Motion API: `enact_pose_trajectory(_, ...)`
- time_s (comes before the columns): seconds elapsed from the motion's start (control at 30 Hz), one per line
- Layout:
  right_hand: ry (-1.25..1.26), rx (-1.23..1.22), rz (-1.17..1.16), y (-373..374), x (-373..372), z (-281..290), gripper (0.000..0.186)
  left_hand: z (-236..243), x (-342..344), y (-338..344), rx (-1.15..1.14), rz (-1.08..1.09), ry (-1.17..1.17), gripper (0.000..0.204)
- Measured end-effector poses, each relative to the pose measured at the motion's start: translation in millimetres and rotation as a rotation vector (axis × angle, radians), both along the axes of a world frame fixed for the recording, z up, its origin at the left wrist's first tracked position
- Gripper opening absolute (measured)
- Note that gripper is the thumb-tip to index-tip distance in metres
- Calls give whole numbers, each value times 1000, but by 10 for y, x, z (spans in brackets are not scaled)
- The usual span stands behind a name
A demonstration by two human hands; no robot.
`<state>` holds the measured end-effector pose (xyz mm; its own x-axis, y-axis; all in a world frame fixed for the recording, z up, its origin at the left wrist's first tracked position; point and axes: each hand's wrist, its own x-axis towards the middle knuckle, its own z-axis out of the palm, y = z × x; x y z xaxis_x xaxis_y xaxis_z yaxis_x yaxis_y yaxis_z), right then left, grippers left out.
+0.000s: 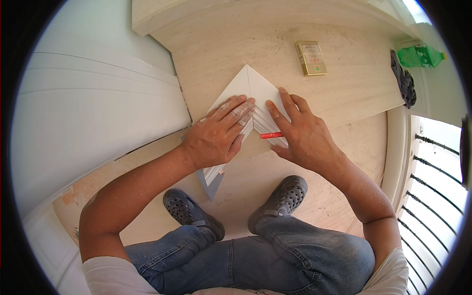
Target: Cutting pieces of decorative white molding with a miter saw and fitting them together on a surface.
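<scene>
Two white moulding strips lie on the beige stone step, their angled ends meeting along a thin seam in a pointed corner. My left hand (212, 132) lies over the left moulding strip (237, 82), its dusty fingers stretched flat with the tips near the seam. Over the right moulding strip (264, 87) is my right hand (306, 129), fingers spread across it and thumb at the near edge. A red pencil (270, 135) sticks out from between that thumb and index finger, its other end hidden. Below my left wrist, a pointed grey flat piece (211, 191) shows beside the left strip.
A gold cigarette pack (311, 58) lies on the step (221, 46) beyond my right hand. At the far right are a dark cloth (404, 81) and a green plastic bottle (422, 56). A white panel (98, 108) stands left; a dark railing (432, 172) runs right. My shoes (282, 199) are below.
</scene>
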<state>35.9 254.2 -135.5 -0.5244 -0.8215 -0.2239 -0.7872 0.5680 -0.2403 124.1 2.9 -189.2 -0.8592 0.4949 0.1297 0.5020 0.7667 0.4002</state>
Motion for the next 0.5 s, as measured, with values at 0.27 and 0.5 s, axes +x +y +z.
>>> enact_pose_trajectory(0.27,7,-12,-6,-6,-8,24,91,29,-22,-9,3,-1,-6,63)
enact_pose_trajectory(0.5,4,-12,-2,-9,-2,8,92,8,-4,-6,4,2,-7,63)
